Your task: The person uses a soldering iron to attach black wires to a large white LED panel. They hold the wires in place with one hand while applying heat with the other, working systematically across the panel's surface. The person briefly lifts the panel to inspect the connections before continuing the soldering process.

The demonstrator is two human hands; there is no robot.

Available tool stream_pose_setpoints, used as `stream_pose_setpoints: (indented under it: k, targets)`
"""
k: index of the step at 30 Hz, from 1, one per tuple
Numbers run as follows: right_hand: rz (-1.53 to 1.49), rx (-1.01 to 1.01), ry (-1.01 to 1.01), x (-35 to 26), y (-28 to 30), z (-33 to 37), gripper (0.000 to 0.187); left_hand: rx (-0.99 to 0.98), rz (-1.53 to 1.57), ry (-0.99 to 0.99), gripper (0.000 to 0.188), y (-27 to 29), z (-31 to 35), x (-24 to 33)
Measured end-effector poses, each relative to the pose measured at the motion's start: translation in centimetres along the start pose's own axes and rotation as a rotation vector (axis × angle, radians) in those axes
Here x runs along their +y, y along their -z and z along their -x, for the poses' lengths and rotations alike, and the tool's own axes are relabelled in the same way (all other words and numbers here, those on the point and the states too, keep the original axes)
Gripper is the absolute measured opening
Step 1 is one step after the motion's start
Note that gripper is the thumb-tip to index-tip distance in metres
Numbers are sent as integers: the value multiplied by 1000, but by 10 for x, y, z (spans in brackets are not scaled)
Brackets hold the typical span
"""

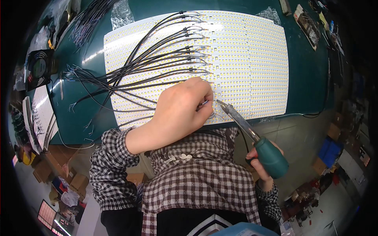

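Observation:
A large white LED panel (265, 70), dotted with rows of small yellow chips, lies on the green table. Several black cables (151, 63) run from the left onto its middle, where their thin wire ends sit in a column on the board. My left hand (185, 102) rests over the panel's near part, its fingers pinched on a cable end. In my right hand (263, 165) is a soldering iron (271, 157) with a green handle, held from below. The iron's tip points at the board just right of my left fingertips; whether it touches cannot be told.
A bundle of loose wires (92, 23) lies at the far left of the green table (84, 122). A small black fan (39, 70) stands at the left edge. At the far right is a worn block (307, 26). Cardboard boxes (78, 183) stand on the floor.

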State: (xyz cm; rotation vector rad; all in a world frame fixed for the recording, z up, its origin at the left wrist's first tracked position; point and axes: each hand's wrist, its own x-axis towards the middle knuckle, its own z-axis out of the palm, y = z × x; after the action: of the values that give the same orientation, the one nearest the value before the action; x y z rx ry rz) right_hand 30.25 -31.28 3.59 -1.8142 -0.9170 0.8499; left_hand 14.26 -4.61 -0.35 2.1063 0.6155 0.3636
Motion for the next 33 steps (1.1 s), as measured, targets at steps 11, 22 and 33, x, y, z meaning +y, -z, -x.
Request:
stream_pose_setpoints:
  k: [11,22,33]
  targets:
    - [29,6,-2,7,-1,3,42,2,14,-10,10,0,-1,2]
    - [28,9,75,8,-3,0,35,7,19,-9,9,0,-1,1]
    - [-129,76,-121,11,-3,11,22,-8,2,6,12,0,0,1]
